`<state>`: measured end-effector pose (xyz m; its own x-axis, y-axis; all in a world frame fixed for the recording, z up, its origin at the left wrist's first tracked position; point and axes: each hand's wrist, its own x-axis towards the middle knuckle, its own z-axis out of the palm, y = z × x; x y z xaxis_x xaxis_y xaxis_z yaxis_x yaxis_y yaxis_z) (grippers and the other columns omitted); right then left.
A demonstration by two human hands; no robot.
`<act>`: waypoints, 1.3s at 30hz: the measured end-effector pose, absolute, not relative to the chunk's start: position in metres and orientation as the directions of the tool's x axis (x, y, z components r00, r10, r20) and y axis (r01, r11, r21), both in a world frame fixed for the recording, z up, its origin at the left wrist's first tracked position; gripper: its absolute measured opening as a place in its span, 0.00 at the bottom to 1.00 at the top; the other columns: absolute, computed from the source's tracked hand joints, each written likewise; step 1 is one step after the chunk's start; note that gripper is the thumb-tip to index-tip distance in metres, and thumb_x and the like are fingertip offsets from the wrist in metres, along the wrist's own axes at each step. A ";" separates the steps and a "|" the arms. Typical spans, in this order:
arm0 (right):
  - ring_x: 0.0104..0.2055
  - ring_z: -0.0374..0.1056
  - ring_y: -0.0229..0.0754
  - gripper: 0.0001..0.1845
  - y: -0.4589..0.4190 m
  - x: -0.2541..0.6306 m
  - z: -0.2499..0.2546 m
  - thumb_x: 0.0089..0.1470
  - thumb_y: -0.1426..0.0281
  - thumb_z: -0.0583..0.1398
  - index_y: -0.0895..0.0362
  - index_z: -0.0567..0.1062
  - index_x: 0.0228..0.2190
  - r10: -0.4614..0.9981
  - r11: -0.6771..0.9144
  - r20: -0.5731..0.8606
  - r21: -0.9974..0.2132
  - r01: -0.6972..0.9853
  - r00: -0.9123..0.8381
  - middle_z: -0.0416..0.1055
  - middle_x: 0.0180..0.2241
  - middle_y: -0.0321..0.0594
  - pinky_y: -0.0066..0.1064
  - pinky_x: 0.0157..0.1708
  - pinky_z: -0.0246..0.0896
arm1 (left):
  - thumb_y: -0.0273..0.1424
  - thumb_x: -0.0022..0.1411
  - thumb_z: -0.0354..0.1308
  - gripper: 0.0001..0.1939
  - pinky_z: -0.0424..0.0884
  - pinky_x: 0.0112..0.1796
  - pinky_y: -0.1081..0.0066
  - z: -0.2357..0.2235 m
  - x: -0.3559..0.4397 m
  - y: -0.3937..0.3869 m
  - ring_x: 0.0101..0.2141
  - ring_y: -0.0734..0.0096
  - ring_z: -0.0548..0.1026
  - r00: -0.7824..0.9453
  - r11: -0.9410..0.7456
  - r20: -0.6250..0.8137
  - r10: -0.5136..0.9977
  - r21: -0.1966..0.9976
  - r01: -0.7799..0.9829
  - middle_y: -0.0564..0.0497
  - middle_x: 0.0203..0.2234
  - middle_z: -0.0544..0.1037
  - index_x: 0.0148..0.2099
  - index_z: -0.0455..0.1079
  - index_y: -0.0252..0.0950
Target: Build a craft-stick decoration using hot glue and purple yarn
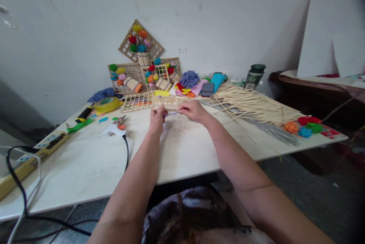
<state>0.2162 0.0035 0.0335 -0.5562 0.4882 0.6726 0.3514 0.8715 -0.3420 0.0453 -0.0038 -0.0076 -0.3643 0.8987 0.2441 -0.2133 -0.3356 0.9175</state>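
My left hand (157, 119) grips a small panel of pale wooden sticks (165, 102) from below and holds it up off the table. A strand of purple yarn (172, 114) runs from the panel's lower edge to my right hand (191, 110), whose fingertips pinch its end. The fingers of both hands are closed. Just behind the panel lies a stick lattice (137, 102). To the left of my hands rest a white hot glue gun (115, 130) with a black cord and a pair of pliers (119, 119).
Lattice frames with felt flowers (141, 40) lean on the wall. Loose sticks (251, 101) and grey wires (273, 131) cover the right side, near felt flowers (305, 131). Yellow tape (107, 104), a purple yarn ball (189, 79), a bottle (254, 76) and a power strip (49, 147) lie around.
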 end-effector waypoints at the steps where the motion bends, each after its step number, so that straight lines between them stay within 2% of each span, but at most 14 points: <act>1: 0.26 0.61 0.36 0.07 0.003 0.216 0.034 0.51 0.75 0.59 0.59 0.72 0.22 0.488 0.872 0.668 -0.343 0.350 -0.562 0.68 0.21 0.36 0.26 0.29 0.52 | 0.47 0.44 0.61 0.21 0.45 0.15 0.78 -0.007 0.045 -0.004 0.13 0.83 0.57 -0.372 -0.348 0.253 0.893 0.913 -0.213 0.59 0.13 0.64 0.26 0.59 0.37; 8: 0.34 0.64 0.40 0.06 0.005 0.215 0.033 0.53 0.70 0.59 0.58 0.74 0.26 0.440 0.892 0.687 -0.260 0.370 -0.578 0.70 0.28 0.40 0.29 0.34 0.55 | 0.44 0.44 0.63 0.19 0.50 0.17 0.78 -0.009 0.045 -0.001 0.16 0.81 0.61 -0.398 -0.341 0.229 0.888 0.910 -0.235 0.59 0.15 0.65 0.28 0.59 0.38; 13: 0.37 0.65 0.41 0.08 0.007 0.216 0.030 0.55 0.68 0.58 0.57 0.74 0.27 0.428 0.899 0.696 -0.262 0.351 -0.576 0.71 0.34 0.43 0.30 0.36 0.56 | 0.42 0.43 0.64 0.19 0.54 0.19 0.78 -0.010 0.044 0.002 0.18 0.81 0.63 -0.416 -0.398 0.273 0.868 0.882 -0.253 0.59 0.16 0.65 0.27 0.58 0.38; 19: 0.35 0.65 0.40 0.08 0.006 0.214 0.032 0.55 0.70 0.57 0.58 0.73 0.26 0.448 0.890 0.693 -0.286 0.355 -0.565 0.72 0.31 0.42 0.30 0.36 0.55 | 0.42 0.42 0.65 0.18 0.58 0.23 0.77 -0.012 0.041 0.008 0.19 0.81 0.63 -0.368 -0.483 0.371 0.853 0.829 -0.283 0.59 0.17 0.66 0.28 0.61 0.37; 25: 0.33 0.62 0.39 0.08 0.005 0.214 0.032 0.55 0.70 0.56 0.59 0.71 0.26 0.483 0.868 0.690 -0.298 0.397 -0.539 0.69 0.29 0.41 0.28 0.33 0.52 | 0.41 0.39 0.66 0.21 0.60 0.25 0.77 -0.014 0.040 0.009 0.22 0.80 0.66 -0.370 -0.474 0.358 0.858 0.829 -0.296 0.57 0.22 0.70 0.34 0.64 0.37; 36: 0.33 0.63 0.39 0.06 -0.001 0.215 0.037 0.53 0.72 0.57 0.58 0.71 0.26 0.503 0.860 0.652 -0.316 0.400 -0.567 0.70 0.29 0.40 0.28 0.33 0.52 | 0.40 0.42 0.64 0.17 0.58 0.22 0.77 -0.015 0.039 0.009 0.20 0.81 0.63 -0.343 -0.472 0.372 0.862 0.836 -0.279 0.59 0.19 0.67 0.30 0.63 0.37; 39: 0.30 0.63 0.38 0.06 -0.001 0.215 0.036 0.53 0.73 0.57 0.59 0.71 0.26 0.516 0.855 0.646 -0.350 0.383 -0.563 0.70 0.28 0.39 0.28 0.31 0.53 | 0.40 0.41 0.65 0.18 0.59 0.23 0.77 -0.012 0.041 0.006 0.20 0.80 0.65 -0.332 -0.461 0.364 0.870 0.840 -0.287 0.59 0.18 0.67 0.30 0.64 0.37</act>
